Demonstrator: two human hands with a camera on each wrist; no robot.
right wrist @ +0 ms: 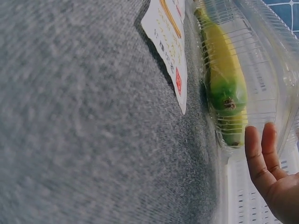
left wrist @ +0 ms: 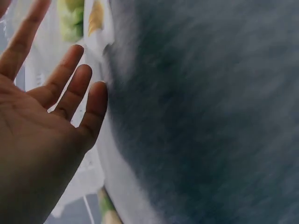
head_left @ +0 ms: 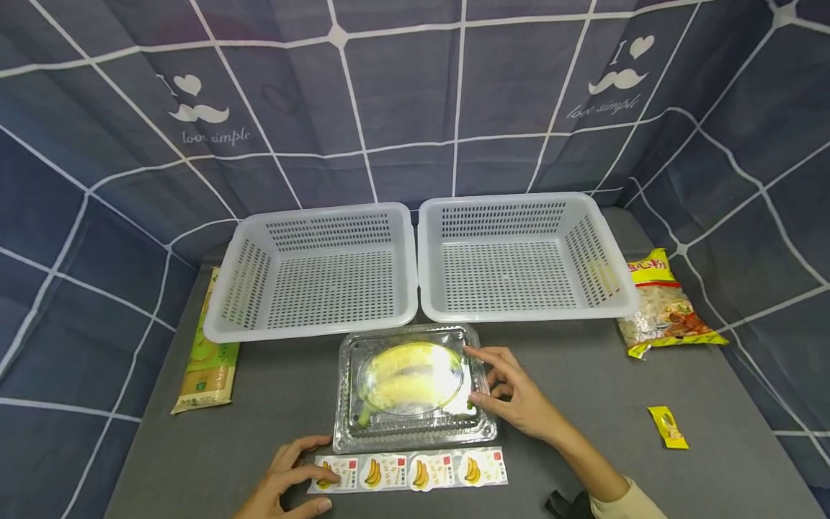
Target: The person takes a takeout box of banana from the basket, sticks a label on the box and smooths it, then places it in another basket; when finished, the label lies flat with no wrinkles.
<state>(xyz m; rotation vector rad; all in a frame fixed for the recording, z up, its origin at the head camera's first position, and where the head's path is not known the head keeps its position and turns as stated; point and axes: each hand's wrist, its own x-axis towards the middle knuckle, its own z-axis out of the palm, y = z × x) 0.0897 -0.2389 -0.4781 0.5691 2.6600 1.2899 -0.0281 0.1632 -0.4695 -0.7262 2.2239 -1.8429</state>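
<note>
I'm gripping nothing tbh, left hand (head_left: 285,479) and right hand (head_left: 512,393) loosely spread, but figuring the clear box (head_left: 415,389) between the surface (head_left: 570,375)'s side edges is slick, flimsy, best lifted by its rim (head_left: 415,438).

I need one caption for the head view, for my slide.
Right hand at a clear box of bananas, left hand over a strip of banana stickers, two white baskets behind.

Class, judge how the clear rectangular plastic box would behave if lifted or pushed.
The clear rectangular plastic box looks thin, so it may flex when lifted. The yellow bananas inside probably give most of its weight and could shift. Lying flat and broad, it would likely slide rather than tip.
</note>
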